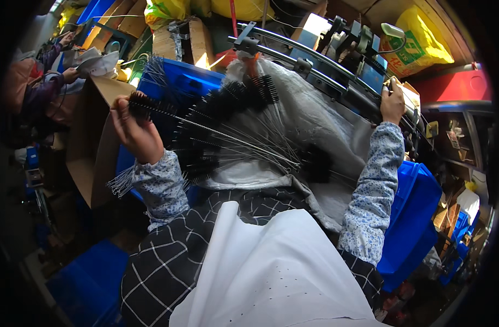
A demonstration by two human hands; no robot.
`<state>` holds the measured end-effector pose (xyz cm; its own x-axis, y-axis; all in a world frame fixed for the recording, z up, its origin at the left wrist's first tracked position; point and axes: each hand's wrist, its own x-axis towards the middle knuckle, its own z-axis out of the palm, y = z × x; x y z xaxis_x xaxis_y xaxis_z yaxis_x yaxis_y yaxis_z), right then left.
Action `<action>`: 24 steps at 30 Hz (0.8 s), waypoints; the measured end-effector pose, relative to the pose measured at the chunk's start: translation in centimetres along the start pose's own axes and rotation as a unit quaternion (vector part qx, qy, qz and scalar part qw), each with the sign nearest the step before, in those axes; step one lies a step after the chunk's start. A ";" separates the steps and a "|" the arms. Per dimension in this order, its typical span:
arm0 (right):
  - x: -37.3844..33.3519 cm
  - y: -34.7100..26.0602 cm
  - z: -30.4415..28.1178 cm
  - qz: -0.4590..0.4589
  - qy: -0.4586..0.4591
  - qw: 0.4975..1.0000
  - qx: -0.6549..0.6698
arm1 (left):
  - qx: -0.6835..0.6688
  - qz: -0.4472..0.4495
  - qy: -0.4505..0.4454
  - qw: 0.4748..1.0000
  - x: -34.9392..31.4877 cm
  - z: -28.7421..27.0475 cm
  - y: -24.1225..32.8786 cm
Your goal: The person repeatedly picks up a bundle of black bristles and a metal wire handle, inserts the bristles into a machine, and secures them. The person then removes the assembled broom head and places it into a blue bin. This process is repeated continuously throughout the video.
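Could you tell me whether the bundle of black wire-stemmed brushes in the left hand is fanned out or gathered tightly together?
Fanned out. The black bristle brushes on thin wire stems spread in an arc, their stems converging low on the right, while the left hand grips one end.

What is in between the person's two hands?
In the head view, a fan of black bottle brushes on wire stems lies over a grey sack between the left hand and right hand.

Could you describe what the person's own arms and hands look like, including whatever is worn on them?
Both hands are bare, with no gloves: the left hand and the right hand. Each forearm wears a loose pale blue sleeve cover with a small floral print, gathered at the wrist. Above them shows a dark checked garment with thin white lines.
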<state>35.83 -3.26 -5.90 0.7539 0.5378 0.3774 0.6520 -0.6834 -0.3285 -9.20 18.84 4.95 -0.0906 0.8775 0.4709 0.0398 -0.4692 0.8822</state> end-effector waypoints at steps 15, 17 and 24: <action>2.7 8.9 -3.9 -0.087 -0.140 0.986 -0.001 | -0.227 -0.108 -0.068 0.966 -0.6 0.6 0.6; 0.8 9.0 -7.3 -0.039 -0.164 0.985 0.046 | -0.229 -0.111 -0.071 0.965 -0.5 0.7 0.6; -7.6 -6.1 -16.2 -0.041 -0.434 0.864 0.253 | -0.251 -0.189 -0.155 0.936 -2.8 4.6 1.4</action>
<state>24.87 -11.20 7.30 0.3365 0.8919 -0.3022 0.4928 -0.4402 -0.7505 -4.36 16.16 4.94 0.2924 0.9404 0.1734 -0.4176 -0.0376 0.9078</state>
